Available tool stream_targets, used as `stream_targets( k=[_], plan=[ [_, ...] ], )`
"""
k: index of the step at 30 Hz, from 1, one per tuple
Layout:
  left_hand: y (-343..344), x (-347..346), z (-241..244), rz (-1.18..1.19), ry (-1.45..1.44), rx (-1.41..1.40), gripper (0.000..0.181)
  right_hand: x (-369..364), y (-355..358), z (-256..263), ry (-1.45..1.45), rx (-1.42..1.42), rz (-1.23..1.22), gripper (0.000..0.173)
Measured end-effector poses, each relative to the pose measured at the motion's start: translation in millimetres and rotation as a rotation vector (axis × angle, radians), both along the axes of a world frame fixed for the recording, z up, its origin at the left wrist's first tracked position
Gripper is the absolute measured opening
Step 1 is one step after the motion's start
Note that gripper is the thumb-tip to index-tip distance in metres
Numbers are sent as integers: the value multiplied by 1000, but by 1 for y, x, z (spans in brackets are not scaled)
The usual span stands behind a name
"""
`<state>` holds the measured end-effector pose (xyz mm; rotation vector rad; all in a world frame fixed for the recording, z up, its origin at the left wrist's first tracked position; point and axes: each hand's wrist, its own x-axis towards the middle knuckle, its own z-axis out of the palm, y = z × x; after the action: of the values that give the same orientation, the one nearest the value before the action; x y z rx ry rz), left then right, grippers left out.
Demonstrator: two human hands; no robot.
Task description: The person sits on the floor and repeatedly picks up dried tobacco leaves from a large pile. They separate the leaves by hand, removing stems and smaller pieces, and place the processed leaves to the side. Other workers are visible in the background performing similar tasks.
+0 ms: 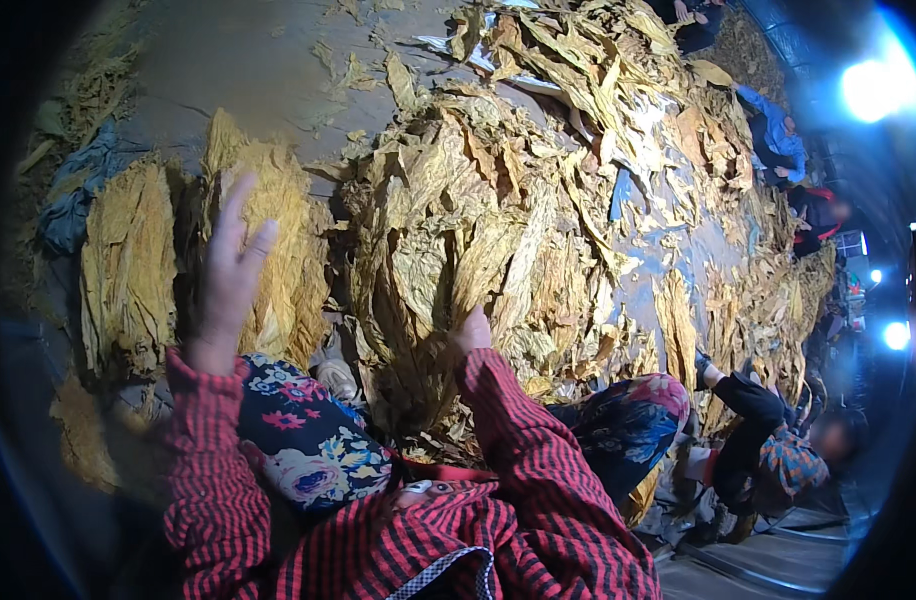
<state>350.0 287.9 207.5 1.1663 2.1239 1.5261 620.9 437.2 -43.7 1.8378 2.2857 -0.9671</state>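
Observation:
My left hand (pixel 229 277) is raised with its fingers apart and nothing in it. Behind it in the picture is a neat stack of dried tobacco leaves (pixel 285 247), with a second flat stack (pixel 130 262) further left. My right hand (pixel 474 330) is closed at the near side of a large loose pile of dried tobacco leaves (pixel 420 187). It grips the lower end of a yellow-brown tobacco leaf (pixel 484 262), which points away from me across the pile. The fingertips of that hand are hidden from view.
Blue crumpled cloth or sheeting (pixel 79 187) lies at the far left. More tobacco leaves (pixel 600 75) are heaped at the back. Along the right sit other people, one in a blue top (pixel 784 142) and one in a patterned top (pixel 792 461). Bright lamps (pixel 870 90) shine there.

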Motion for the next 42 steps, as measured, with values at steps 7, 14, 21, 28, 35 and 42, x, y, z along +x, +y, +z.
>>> stream_targets(
  k=[7,14,21,28,35,42],
  plan=[
    [51,122,-29,-267,-470,-133,51,34,37,58,1105,-595,-283,47],
    [76,152,-73,-232,-784,-280,53,76,41,42,268,-30,53,53],
    [77,182,-110,-233,-755,-362,61,61,4,112,610,292,173,47],
    [100,192,-122,-330,-843,-145,43,55,-34,165,413,385,490,47],
    [113,186,-153,-163,-604,-122,18,67,-13,145,918,-35,56,41],
    [114,190,-134,-58,-527,-80,48,110,34,92,314,460,201,39]
  ],
)
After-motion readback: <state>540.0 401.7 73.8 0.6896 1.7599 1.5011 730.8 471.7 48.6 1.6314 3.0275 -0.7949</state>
